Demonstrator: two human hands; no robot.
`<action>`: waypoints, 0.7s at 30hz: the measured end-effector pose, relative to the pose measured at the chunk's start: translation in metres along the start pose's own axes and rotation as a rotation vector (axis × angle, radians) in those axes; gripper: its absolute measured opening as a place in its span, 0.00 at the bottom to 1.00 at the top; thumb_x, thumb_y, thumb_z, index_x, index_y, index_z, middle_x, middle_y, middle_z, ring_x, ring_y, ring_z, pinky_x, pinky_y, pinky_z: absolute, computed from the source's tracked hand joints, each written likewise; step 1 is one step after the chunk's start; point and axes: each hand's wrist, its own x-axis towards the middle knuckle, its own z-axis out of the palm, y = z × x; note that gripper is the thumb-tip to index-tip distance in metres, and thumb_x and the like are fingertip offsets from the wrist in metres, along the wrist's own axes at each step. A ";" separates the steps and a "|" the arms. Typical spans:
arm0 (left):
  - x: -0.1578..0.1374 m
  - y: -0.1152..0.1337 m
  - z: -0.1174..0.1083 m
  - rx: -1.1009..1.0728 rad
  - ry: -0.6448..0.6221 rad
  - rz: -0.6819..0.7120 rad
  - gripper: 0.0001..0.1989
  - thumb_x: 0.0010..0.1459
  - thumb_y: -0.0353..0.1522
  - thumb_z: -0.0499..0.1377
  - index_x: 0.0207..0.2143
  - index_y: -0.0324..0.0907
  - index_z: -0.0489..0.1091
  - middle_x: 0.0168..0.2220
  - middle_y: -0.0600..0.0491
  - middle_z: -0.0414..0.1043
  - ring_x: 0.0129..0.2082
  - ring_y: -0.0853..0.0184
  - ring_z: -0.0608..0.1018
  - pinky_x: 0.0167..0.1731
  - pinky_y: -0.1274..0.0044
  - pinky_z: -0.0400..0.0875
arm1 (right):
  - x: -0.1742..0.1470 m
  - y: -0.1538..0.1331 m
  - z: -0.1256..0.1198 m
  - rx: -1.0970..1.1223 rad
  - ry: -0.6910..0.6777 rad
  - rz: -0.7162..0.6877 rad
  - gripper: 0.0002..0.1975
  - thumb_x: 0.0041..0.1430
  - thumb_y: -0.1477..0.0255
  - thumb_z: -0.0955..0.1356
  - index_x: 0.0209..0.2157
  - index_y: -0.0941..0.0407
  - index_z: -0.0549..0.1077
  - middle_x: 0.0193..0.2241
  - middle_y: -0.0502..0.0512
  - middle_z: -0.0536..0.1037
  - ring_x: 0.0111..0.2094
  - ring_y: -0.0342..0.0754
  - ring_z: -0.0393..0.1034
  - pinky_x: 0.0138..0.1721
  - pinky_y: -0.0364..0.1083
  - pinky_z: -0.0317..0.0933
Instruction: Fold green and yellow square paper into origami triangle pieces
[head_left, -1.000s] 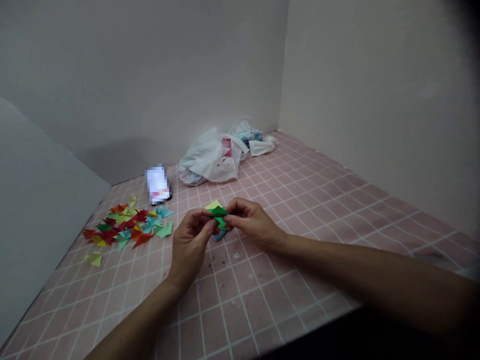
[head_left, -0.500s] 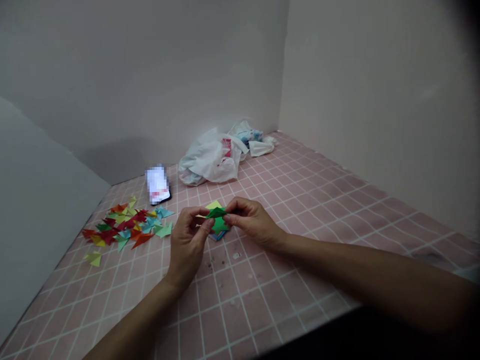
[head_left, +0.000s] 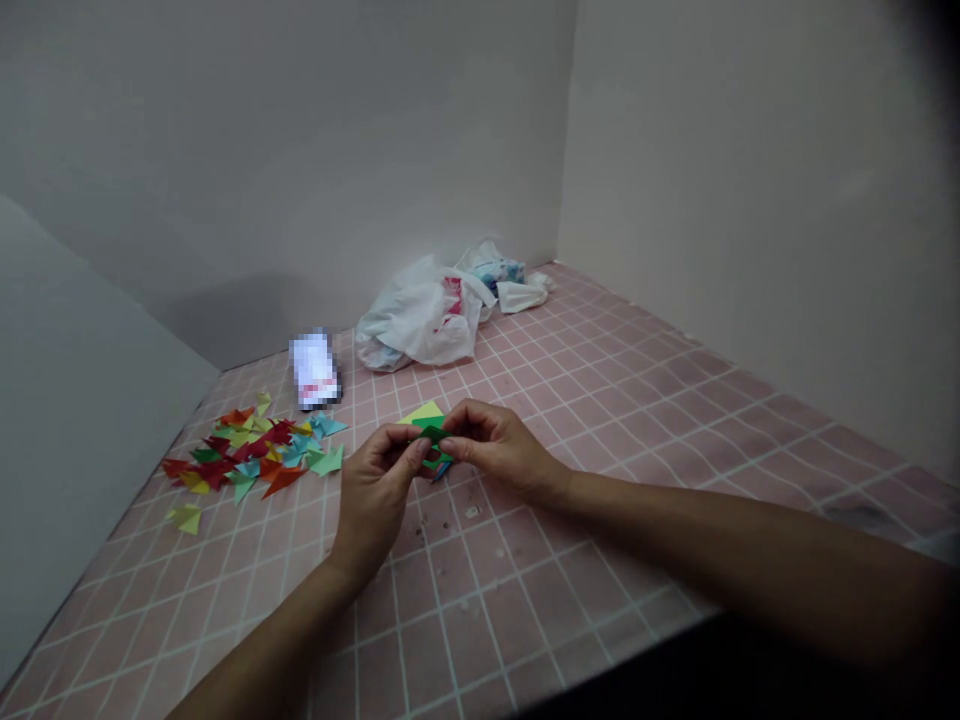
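Between my two hands is a small piece of folded green paper (head_left: 433,434), pinched at both ends. My left hand (head_left: 381,483) grips its left side between thumb and fingertips. From the right, my right hand (head_left: 504,450) pinches the other side the same way. Beneath the hands lies a stack of coloured paper sheets (head_left: 421,411), with yellow, green and blue edges showing; my fingers cover part of it. Left of my left hand spreads a pile of small folded paper pieces (head_left: 251,450) in red, orange, yellow, green and blue.
A phone (head_left: 315,370) with a lit, blurred screen stands behind the pile. Crumpled white plastic bags (head_left: 427,315) lie at the back by the wall. The pink checked tabletop (head_left: 570,590) meets walls at the left, back and right.
The folded green paper has tilted and shows less of its face between my fingers. Both hands have shifted only slightly, and more of the stack's yellow and green sheets shows behind them.
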 end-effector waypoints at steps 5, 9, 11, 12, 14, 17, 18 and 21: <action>0.000 -0.003 -0.001 0.071 -0.022 0.038 0.06 0.55 0.33 0.67 0.33 0.40 0.75 0.28 0.55 0.76 0.25 0.69 0.79 0.27 0.77 0.77 | -0.001 -0.003 0.000 -0.020 0.001 -0.042 0.07 0.55 0.69 0.73 0.33 0.56 0.73 0.30 0.51 0.76 0.33 0.45 0.73 0.38 0.48 0.68; 0.000 -0.004 -0.001 0.174 -0.060 0.120 0.03 0.56 0.32 0.66 0.32 0.41 0.76 0.29 0.55 0.75 0.26 0.69 0.78 0.27 0.78 0.75 | -0.002 -0.006 -0.002 -0.200 0.034 -0.130 0.04 0.55 0.70 0.73 0.31 0.55 0.75 0.31 0.50 0.75 0.34 0.45 0.71 0.39 0.47 0.64; 0.000 -0.003 -0.002 0.218 -0.068 0.162 0.02 0.56 0.30 0.65 0.31 0.41 0.76 0.29 0.55 0.75 0.25 0.70 0.78 0.26 0.79 0.74 | -0.002 -0.008 -0.003 -0.295 0.058 -0.183 0.04 0.56 0.72 0.72 0.29 0.55 0.75 0.30 0.50 0.74 0.34 0.46 0.69 0.39 0.47 0.62; 0.000 -0.002 -0.002 0.230 -0.068 0.174 0.01 0.56 0.30 0.65 0.31 0.41 0.76 0.29 0.55 0.75 0.24 0.70 0.78 0.26 0.79 0.74 | -0.003 -0.009 -0.003 -0.326 0.066 -0.204 0.04 0.56 0.72 0.72 0.28 0.55 0.75 0.29 0.50 0.74 0.34 0.46 0.69 0.39 0.47 0.62; 0.000 -0.001 -0.001 0.230 -0.067 0.174 0.01 0.56 0.30 0.65 0.31 0.42 0.76 0.28 0.55 0.75 0.23 0.71 0.77 0.25 0.80 0.73 | -0.005 -0.010 -0.002 -0.358 0.081 -0.226 0.05 0.57 0.72 0.72 0.27 0.55 0.74 0.29 0.50 0.73 0.33 0.46 0.68 0.38 0.47 0.61; 0.000 0.002 0.000 0.198 -0.085 0.133 0.03 0.54 0.31 0.65 0.30 0.41 0.76 0.29 0.54 0.76 0.22 0.71 0.77 0.22 0.80 0.73 | -0.007 -0.012 -0.001 -0.357 0.083 -0.255 0.06 0.58 0.72 0.71 0.27 0.55 0.72 0.29 0.50 0.72 0.33 0.45 0.68 0.37 0.46 0.60; 0.000 0.002 0.000 0.182 -0.093 0.104 0.04 0.54 0.32 0.66 0.30 0.41 0.76 0.28 0.54 0.76 0.22 0.70 0.77 0.21 0.80 0.72 | -0.008 -0.012 -0.001 -0.356 0.083 -0.259 0.07 0.58 0.72 0.70 0.27 0.56 0.71 0.28 0.50 0.72 0.33 0.45 0.68 0.37 0.46 0.60; 0.001 0.001 -0.001 0.125 -0.097 -0.039 0.09 0.51 0.36 0.67 0.31 0.40 0.76 0.23 0.54 0.76 0.21 0.69 0.76 0.17 0.82 0.68 | -0.006 -0.010 -0.002 -0.346 0.071 -0.211 0.07 0.59 0.71 0.69 0.27 0.57 0.71 0.29 0.51 0.73 0.33 0.45 0.68 0.37 0.46 0.60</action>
